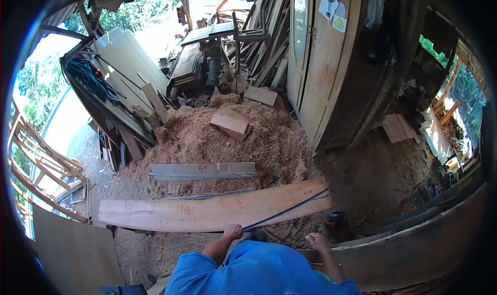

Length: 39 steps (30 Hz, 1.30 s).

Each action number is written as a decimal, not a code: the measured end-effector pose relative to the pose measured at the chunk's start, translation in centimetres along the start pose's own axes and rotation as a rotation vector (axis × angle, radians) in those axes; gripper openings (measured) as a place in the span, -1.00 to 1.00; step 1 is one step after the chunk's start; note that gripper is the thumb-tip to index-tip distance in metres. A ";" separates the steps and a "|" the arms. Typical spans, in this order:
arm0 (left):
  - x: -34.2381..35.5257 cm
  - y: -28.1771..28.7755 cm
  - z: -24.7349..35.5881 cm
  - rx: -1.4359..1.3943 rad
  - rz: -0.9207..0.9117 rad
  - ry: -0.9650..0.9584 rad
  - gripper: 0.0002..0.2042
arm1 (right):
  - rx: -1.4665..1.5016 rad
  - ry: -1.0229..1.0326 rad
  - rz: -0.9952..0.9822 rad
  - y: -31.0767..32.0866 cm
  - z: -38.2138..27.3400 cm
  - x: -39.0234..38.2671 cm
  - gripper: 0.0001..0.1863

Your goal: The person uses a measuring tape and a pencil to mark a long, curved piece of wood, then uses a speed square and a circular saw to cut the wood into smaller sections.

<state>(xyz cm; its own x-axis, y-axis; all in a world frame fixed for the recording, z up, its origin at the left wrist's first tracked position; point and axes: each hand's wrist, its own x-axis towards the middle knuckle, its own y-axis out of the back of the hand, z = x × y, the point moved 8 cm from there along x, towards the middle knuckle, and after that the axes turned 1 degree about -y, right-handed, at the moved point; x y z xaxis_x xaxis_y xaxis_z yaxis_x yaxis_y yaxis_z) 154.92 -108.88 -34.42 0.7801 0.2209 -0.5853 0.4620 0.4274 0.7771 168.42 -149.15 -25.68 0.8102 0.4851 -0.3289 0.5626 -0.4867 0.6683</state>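
A long, broad wooden plank lies crosswise in front of me. My left hand is closed at the plank's near edge, around the near end of a long, thin dark strip. That strip slants over the plank toward its right end. My right hand is held apart from the plank, by my right side, with its fingers curled closed. Whether anything sits in those fingers is too small to make out.
Beyond the plank, two narrow grey boards lie against a heap of wood shavings, with a short board on top. A tall wooden cabinet stands right. A large slab curves along my right; a panel is at left.
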 end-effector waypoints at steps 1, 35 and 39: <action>-0.2 -0.4 1.0 0.001 0.014 -0.001 -0.64 | -0.014 -0.019 0.001 -0.2 1.8 -0.2 -0.64; -9.9 -5.7 2.9 -0.245 -0.046 0.170 -0.66 | -0.101 -0.234 -0.282 -8.5 17.9 -1.9 -0.68; -11.2 -8.4 -0.8 -0.315 -0.054 0.249 -0.67 | 0.067 -0.350 -0.255 -5.8 8.2 -0.5 -0.72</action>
<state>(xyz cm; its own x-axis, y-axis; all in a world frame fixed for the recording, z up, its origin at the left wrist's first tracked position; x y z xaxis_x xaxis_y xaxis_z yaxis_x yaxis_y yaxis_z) 141.95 -114.23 -34.60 0.6142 0.3799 -0.6917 0.3173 0.6836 0.6573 166.12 -152.57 -34.87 0.6447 0.3259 -0.6915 0.7517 -0.4350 0.4957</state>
